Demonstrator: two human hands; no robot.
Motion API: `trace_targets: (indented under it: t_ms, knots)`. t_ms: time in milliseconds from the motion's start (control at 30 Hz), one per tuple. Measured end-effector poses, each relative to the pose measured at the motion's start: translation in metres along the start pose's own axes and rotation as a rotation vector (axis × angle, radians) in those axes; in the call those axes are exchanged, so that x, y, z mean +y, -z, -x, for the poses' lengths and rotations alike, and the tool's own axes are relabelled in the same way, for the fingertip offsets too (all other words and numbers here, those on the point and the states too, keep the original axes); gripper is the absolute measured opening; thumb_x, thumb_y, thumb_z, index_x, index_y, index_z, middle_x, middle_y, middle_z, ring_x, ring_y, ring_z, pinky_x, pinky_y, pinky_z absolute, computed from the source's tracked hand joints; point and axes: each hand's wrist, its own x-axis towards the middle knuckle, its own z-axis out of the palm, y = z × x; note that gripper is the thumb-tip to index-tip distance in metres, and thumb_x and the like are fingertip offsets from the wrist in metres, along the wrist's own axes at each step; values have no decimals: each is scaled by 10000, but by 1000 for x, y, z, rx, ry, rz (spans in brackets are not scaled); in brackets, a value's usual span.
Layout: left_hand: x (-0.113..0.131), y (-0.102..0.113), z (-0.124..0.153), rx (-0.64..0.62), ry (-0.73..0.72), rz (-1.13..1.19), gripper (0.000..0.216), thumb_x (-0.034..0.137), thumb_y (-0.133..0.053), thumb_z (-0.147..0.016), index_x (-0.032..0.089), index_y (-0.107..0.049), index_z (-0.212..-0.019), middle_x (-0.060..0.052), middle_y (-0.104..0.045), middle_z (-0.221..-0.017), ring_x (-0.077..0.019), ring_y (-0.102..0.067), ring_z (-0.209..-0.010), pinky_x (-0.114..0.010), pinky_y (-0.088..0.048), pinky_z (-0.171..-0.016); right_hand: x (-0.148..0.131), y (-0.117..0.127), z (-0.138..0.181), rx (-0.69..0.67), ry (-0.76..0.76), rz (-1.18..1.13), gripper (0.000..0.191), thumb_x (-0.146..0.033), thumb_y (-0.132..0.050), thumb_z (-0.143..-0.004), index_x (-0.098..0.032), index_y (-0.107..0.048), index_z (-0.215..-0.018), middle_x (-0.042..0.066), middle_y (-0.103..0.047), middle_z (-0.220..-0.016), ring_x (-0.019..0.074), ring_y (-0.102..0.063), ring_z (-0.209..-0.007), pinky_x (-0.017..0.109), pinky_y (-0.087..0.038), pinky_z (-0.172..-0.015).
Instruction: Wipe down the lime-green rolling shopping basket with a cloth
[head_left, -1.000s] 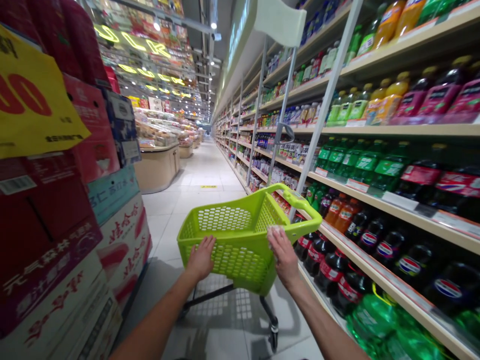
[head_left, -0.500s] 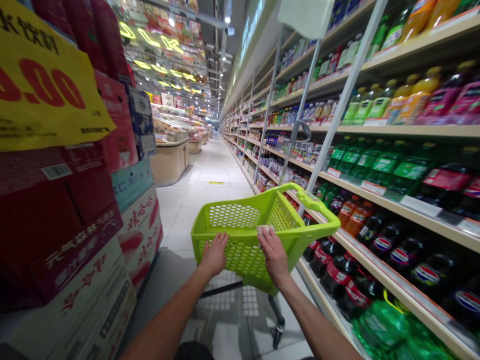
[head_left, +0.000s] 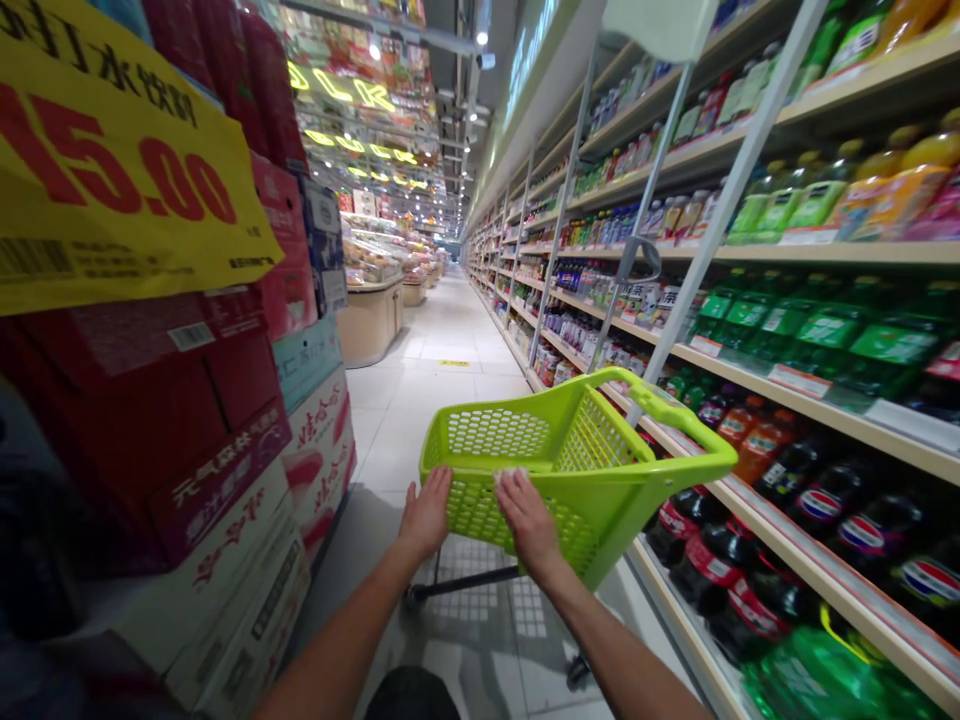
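Note:
A bright green plastic shopping cart (head_left: 622,500) with a honeycomb-holed basket stands side-on in front of me. My left hand (head_left: 426,515) lies against the near side by the basket's left end, fingers stretched out, fingertips at the rim. Just to its right, my right hand (head_left: 529,520) presses a crumpled white tissue (head_left: 500,480) onto the near rim. Most of the tissue is hidden under the fingers. No goods show in the visible part of the basket. The cart's handle (head_left: 667,405) points toward the shelves at right.
Shelves (head_left: 847,390) of bottled drinks run along the right, close to the cart handle. Stacked drink cartons (head_left: 225,400) with a yellow price sign (head_left: 142,190) rise at left. The tiled aisle (head_left: 442,345) stretches ahead past a wooden display counter (head_left: 371,325).
The view has swung left, so cart and shelves sit farther right. My right hand has slid leftward along the rim with the tissue, closer to my left hand, which sits nearer the basket's left end.

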Motion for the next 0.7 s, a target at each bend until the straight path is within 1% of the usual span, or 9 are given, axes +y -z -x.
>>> trace_targets:
  t_ms: [100, 167, 300, 367, 400, 467, 567, 633, 700]
  knots:
    - [-11, 4, -1, -24, -22, 120, 670, -11, -311, -670, 174, -314, -1313, -69, -304, -1406, -184, -254, -1299, -481, -159, -1059, -9, -23, 30, -99, 69, -1, 299, -115, -433, -846, -182, -580, -1097, 85, -606, -1124, 187, -439, -1182, 394, -427, -943]
    - [-17, 10, -6, -36, -16, 268, 672, -10, -325, -665, 180, -316, -1311, -67, -394, -1358, -178, -342, -1254, -441, -199, -1056, -20, -34, 33, -121, 91, -3, 291, -140, -432, -854, -186, -575, -1103, 80, -605, -1126, 186, -456, -1166, 379, -441, -927]
    - [-27, 20, -19, -78, 22, 616, 757, -35, -320, -637, 159, -186, -1356, -50, -546, -1226, -119, -499, -1115, -277, -372, -958, -45, -48, -16, -55, 154, -18, 320, -138, -423, -859, -189, -540, -1153, 64, -528, -1234, 213, -355, -1242, 412, -392, -973]
    - [-31, 21, -21, -89, 63, 803, 795, -54, -307, -612, 148, -143, -1364, -54, -558, -1210, -107, -515, -1095, -261, -398, -933, -54, -59, -36, -45, 179, -17, 311, -137, -429, -857, -182, -545, -1142, 66, -506, -1258, 222, -338, -1251, 427, -378, -982]
    - [-33, 21, -20, -86, 89, 864, 808, -64, -299, -595, 136, -143, -1362, -63, -547, -1222, -105, -503, -1110, -260, -393, -940, -57, -66, -38, -63, 187, -15, 294, -146, -436, -856, -175, -557, -1122, 72, -513, -1250, 223, -358, -1239, 428, -383, -976]
    - [-37, 19, -15, -66, 123, 863, 815, -79, -285, -569, 112, -170, -1352, -81, -508, -1262, -98, -450, -1166, -252, -361, -972, -61, -79, -25, -120, 198, -11, 240, -168, -456, -851, -160, -598, -1044, 87, -572, -1173, 215, -438, -1176, 412, -413, -946]
    - [-40, 19, -6, -23, 121, 720, 787, -81, -287, -573, 114, -233, -1333, -76, -465, -1302, -95, -384, -1220, -257, -299, -1022, -60, -87, 11, -180, 214, -27, 194, -177, -466, -848, -164, -634, -943, 76, -647, -1021, 186, -517, -1087, 367, -440, -915]
    - [-36, 23, -8, 9, 95, 603, 748, -64, -309, -601, 121, -267, -1324, -66, -438, -1324, -106, -380, -1224, -261, -285, -1034, -53, -79, 17, -155, 213, -44, 219, -169, -444, -857, -179, -622, -983, 70, -638, -1050, 177, -493, -1118, 363, -430, -925]
    - [-24, 26, -16, 27, 50, 472, 715, -44, -338, -621, 119, -296, -1315, -64, -416, -1341, -119, -394, -1216, -257, -302, -1025, -41, -61, 3, -92, 183, -42, 273, -158, -413, -868, -189, -579, -1082, 72, -586, -1153, 186, -418, -1194, 383, -407, -949]
